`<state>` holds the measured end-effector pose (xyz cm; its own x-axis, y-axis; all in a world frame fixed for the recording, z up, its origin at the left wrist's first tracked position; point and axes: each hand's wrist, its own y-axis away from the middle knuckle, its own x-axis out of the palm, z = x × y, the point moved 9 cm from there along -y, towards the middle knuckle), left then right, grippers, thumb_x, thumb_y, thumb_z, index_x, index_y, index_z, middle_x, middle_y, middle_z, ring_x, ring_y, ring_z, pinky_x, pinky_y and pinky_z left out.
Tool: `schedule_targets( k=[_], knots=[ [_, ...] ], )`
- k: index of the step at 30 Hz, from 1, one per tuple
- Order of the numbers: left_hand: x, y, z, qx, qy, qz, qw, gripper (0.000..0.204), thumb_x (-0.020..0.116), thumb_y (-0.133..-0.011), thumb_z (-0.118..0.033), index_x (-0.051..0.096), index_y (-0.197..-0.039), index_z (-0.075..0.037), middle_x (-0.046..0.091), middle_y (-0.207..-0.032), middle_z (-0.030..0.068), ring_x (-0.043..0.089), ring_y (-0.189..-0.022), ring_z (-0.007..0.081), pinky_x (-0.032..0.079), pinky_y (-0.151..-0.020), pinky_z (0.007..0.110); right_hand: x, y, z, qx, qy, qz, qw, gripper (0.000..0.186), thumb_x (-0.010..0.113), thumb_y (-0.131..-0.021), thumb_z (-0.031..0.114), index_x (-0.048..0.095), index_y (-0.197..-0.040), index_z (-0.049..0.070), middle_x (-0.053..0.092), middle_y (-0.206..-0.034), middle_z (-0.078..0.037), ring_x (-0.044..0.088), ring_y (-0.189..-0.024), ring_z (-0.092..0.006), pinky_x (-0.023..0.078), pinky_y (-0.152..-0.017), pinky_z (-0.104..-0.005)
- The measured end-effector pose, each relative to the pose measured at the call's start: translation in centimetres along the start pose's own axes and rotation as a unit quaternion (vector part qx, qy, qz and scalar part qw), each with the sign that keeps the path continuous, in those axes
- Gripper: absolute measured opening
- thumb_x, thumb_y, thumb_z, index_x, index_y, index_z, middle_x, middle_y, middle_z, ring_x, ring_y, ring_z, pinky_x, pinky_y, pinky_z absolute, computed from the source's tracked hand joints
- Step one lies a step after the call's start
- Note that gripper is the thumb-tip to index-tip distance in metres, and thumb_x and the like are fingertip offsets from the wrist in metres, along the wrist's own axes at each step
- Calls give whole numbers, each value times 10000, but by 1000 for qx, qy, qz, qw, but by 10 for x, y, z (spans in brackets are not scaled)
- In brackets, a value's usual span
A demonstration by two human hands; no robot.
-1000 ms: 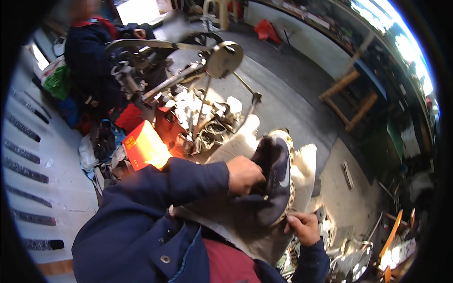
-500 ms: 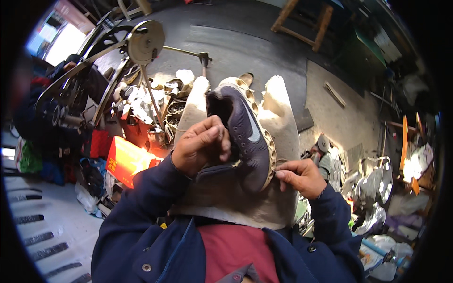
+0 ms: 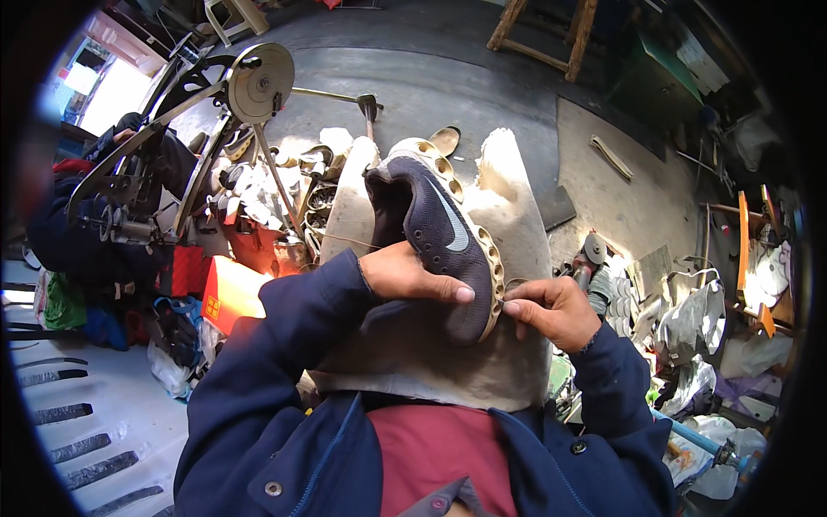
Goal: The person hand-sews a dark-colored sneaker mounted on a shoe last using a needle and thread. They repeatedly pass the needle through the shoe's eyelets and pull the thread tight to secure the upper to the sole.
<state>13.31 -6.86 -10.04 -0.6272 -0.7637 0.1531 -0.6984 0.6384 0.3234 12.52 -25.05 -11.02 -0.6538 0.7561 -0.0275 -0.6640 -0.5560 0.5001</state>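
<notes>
A dark mesh sneaker with a pale, holed sole lies over the worn pale cloth on my lap, toe toward me. My left hand grips it from the left, thumb on the upper near the eyelets, other fingers hidden. My right hand is pinched at the sole's right edge, beside a thin loop of cord; what is between its fingertips is too small to make out.
A metal machine with a wheel and another person are at left. Scraps and an orange box lie nearby. A wooden stand stands ahead; a grinder and clutter crowd the right.
The view has swung from leftward to over my lap. My left hand, raised beside the shoe's opening half a second ago, is now lower and right, wrapped on the shoe.
</notes>
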Motion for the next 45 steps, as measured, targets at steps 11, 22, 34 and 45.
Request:
schedule_targets(
  k=[11, 22, 34, 45],
  knots=[
    [4, 4, 12, -31, 24, -6, 999, 560, 787, -929, -297, 595, -1360, 4, 651, -1281, 103, 568, -1216, 198, 444, -1074, 354, -1, 7, -4, -55, 35, -111, 992, 181, 731, -947, 105, 751, -1052, -41, 702, -756, -19, 612, -645, -66, 491, -601, -239],
    [-4, -4, 15, -12, -89, -99, 991, 311, 680, -978, -289, 673, -1126, -16, 682, -942, 75, 632, -904, 178, 526, -849, 340, 9, 10, 31, -172, 281, -131, 935, 106, 681, -926, 70, 666, -981, -18, 687, -790, -162, 682, -708, -273, 526, -683, -344],
    [-1, -11, 19, -22, 3, -101, 995, 320, 694, -977, -226, 669, -1194, 9, 716, -1092, 69, 648, -1006, 155, 528, -917, 325, -16, 0, 16, -138, 411, -169, 885, 505, 887, -762, 436, 604, -753, 17, 620, -610, -159, 672, -581, -303, 513, -559, -392],
    [-10, 0, 23, -8, 168, -207, 964, 357, 799, -884, -82, 655, -1193, 23, 719, -1112, 66, 667, -1007, 148, 547, -899, 308, -31, 42, -45, -90, -98, -150, 980, 568, 720, -881, 315, 558, -1332, 10, 582, -791, -4, 485, -635, -55, 392, -586, -214]
  ],
)
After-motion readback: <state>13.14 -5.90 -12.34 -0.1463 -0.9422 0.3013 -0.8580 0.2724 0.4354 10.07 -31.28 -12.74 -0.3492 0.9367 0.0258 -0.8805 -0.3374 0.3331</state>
